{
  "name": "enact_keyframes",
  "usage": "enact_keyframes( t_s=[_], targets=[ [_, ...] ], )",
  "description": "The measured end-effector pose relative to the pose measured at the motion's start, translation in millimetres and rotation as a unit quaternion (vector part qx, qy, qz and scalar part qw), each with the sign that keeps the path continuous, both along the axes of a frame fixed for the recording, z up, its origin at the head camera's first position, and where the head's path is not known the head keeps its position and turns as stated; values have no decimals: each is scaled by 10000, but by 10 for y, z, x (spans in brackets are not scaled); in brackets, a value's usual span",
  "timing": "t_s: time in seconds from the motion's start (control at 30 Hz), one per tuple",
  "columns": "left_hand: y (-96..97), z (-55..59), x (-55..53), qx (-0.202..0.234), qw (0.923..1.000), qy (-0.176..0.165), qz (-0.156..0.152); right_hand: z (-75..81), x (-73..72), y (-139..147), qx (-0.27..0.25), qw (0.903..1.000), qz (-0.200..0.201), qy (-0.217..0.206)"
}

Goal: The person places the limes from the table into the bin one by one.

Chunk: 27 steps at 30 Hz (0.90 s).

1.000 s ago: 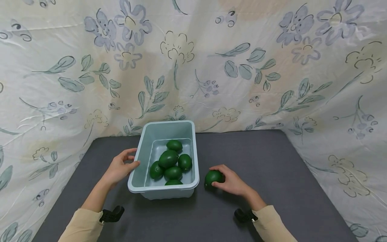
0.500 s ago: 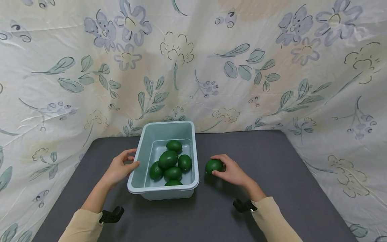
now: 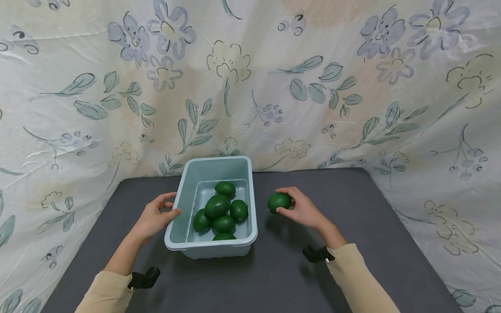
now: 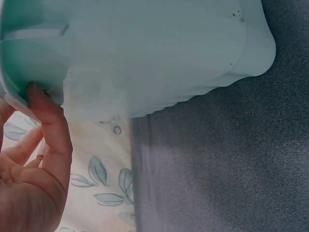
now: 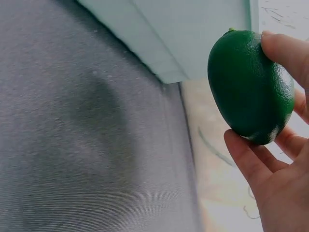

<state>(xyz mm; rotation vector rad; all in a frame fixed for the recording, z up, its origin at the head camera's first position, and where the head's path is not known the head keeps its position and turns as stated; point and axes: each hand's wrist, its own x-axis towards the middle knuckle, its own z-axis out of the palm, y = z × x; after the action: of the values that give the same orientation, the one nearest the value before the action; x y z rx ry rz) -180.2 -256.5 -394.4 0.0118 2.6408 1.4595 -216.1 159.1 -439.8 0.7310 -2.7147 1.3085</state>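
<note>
My right hand holds a dark green avocado between thumb and fingers, raised above the table just right of the pale blue plastic bin. In the right wrist view the avocado is glossy, with a small stem nub at one end. My left hand grips the bin's left rim; in the left wrist view the thumb lies over the rim, with the other fingers partly hidden behind it. Several more avocados lie on the bin's floor, the nearest partly hidden by the front wall.
The bin stands on a dark grey table, left of its middle. A white floral curtain hangs along the table's back edge and down both sides. Black straps circle both wrists.
My right hand has lifted the avocado off the table and carried it up and away from me. The left hand and the bin stay where they were.
</note>
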Motion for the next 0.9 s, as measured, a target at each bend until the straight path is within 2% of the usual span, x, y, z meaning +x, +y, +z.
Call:
enact_keyframes(
  t_s=[0.3,0.9],
  targets=[
    [-10,1,3,73,10000,2,-9,182,-93,-26,-20,9999,-27,141],
    [-1,8,-2,-20,10000,-30,0,590,-158,-241,-36,9998,-7,213]
  ],
)
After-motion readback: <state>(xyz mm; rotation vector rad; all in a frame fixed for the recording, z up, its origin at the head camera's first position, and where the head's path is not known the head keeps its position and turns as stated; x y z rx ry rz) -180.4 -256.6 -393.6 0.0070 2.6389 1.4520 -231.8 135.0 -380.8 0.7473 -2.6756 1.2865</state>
